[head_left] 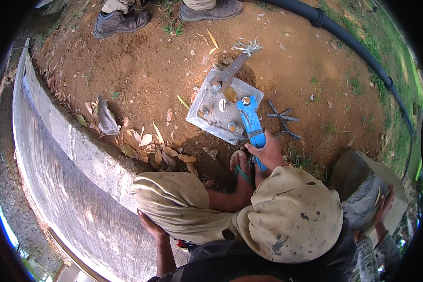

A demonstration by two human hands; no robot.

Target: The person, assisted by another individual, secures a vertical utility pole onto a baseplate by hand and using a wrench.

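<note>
My right hand is wrapped round the handle of a blue wrench, its wrist hidden behind my knee. The wrench head lies at a bolt on a square grey base plate; I cannot tell whether its jaw grips the nut. A rusty wrench sits at another bolt near the plate's far edge, grey strips tied to its handle end. Down at my left thigh, my left hand rests by the concrete kerb with fingers stretched and nothing visible in it.
A person's boots stand on the soil beyond the plate. At the right, another hand, apparently a co-worker's, touches a rough concrete block. A black pipe curves along the upper right. Dry leaves lie beside the kerb.
</note>
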